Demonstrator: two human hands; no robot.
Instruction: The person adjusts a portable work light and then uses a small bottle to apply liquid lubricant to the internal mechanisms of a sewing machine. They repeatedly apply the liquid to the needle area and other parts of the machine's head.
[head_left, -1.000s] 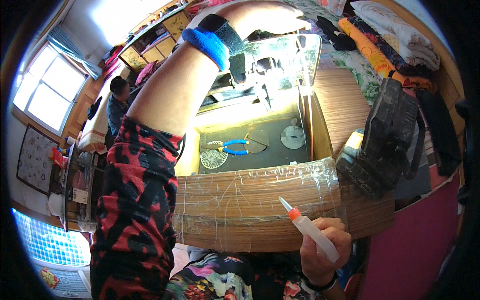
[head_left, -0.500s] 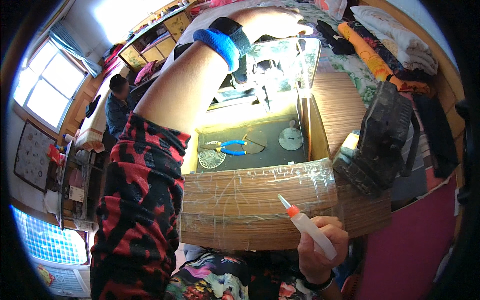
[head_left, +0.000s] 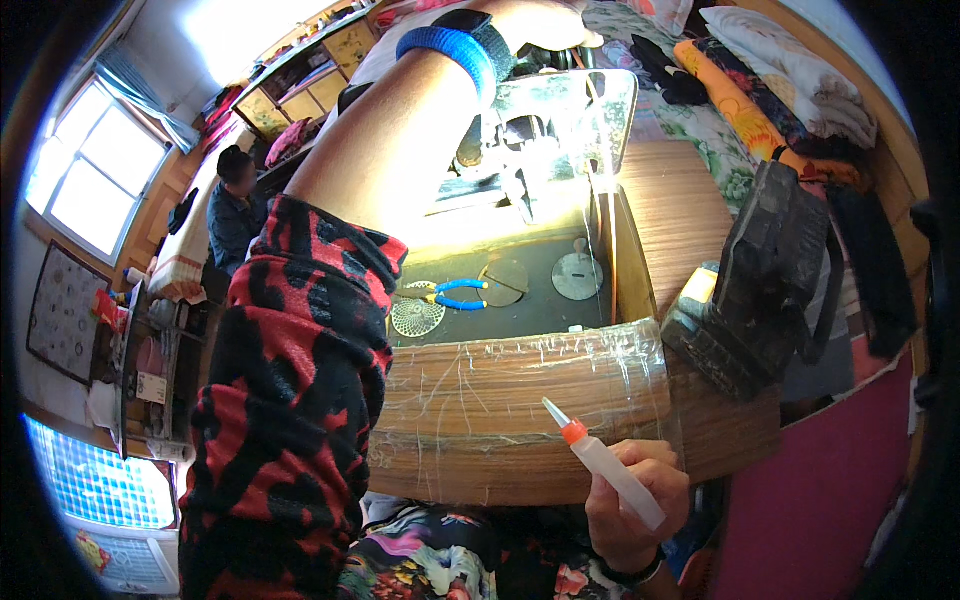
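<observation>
In my right hand (head_left: 645,500), low on the right, is a translucent white squeeze bottle (head_left: 622,482) with an orange-red collar. Its pointed tip faces up and left, over the wood-grain table front (head_left: 470,410). My left hand (head_left: 545,25) reaches far across to the top, beside a tilted-up metal machine plate (head_left: 605,100) with mechanism parts. Glare and the view's edge hide what its fingers do. Below that plate, the table's open recess (head_left: 530,315) holds pliers (head_left: 462,294) with blue handles, a perforated round disc (head_left: 418,317) and a grey disc (head_left: 577,276).
A bulky dark, dusty object (head_left: 765,280) stands on the table's right side. Beyond lies a bed with a rolled orange blanket (head_left: 735,105) and folded bedding (head_left: 800,75). Another person (head_left: 235,210) sits at the left, near a window (head_left: 100,170).
My left forearm and hand have shifted slightly right and up. The right hand with the squeeze bottle has moved a little left, its tip slightly lower.
</observation>
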